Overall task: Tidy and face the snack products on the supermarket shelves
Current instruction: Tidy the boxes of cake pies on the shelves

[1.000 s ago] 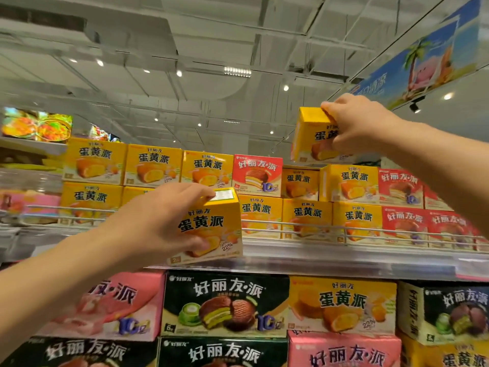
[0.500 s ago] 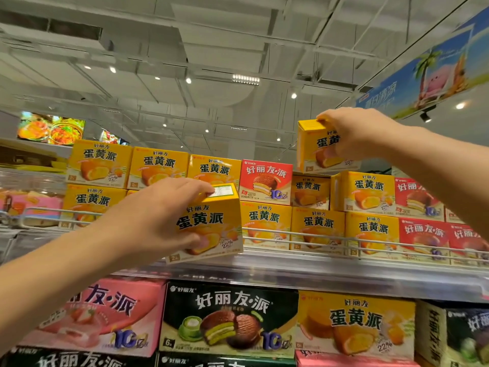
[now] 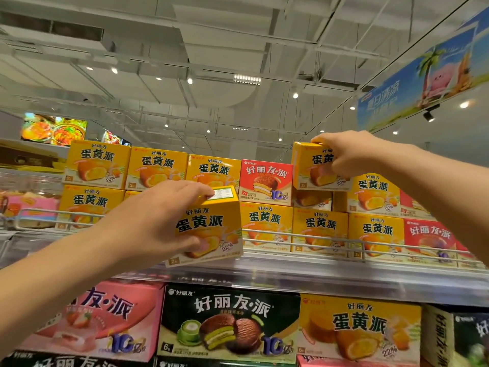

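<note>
1. While reaching up, the left hand (image 3: 156, 221) is gripping a tilted yellow box (image 3: 211, 229) at the shelf rail (image 3: 317, 238).
2. The right hand (image 3: 352, 154) is holding another yellow box (image 3: 309, 168) (front facing out) atop the stacked boxes (image 3: 370, 192).

The scene is bright and evenly lit from above by small ceiling spotlights (image 3: 189, 81) and a rectangular panel light (image 3: 247, 79). Soft shadows fall under the upper shelf (image 3: 317, 280), whose clear front strip catches pale glare. Wide-angle distortion bends the ceiling lines and stretches the hanging banner (image 3: 423, 78) at the right edge. Boxes at the bottom corners look smeared and soft.
</note>
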Motion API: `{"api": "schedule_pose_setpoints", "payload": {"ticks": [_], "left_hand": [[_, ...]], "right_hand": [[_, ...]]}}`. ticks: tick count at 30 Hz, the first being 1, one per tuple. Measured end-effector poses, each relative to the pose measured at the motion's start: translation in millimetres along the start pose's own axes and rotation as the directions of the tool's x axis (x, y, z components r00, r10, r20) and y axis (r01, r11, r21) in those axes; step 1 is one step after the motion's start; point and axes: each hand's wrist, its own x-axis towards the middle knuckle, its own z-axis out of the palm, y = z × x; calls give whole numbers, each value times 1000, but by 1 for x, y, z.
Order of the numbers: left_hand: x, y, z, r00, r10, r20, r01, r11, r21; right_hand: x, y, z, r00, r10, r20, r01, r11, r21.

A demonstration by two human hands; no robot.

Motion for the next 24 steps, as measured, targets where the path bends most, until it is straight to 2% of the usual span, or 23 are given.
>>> {"api": "schedule_pose_setpoints", "payload": {"ticks": [6, 12, 14, 18, 24], "left_hand": [[3, 1, 1, 1000, 1, 23, -1, 1000, -2], [5, 3, 1, 1000, 5, 30, -4, 1000, -16], [5, 2, 1, 1000, 3, 26, -3, 1000, -17], [4, 2, 1, 999, 7, 34, -6, 1000, -16], [-1, -1, 1, 1000, 7, 28, -6, 1000, -23]], "right_hand": [[3, -8, 32, 981, 9, 191, -32, 993, 114], [3, -10, 36, 961, 1, 278, -73, 966, 248], [2, -14, 33, 970, -12, 243, -49, 969, 241], [4, -39, 30, 992, -123, 21, 115, 968, 223], [12, -76, 43, 977, -195, -82, 194, 981, -15]]}}
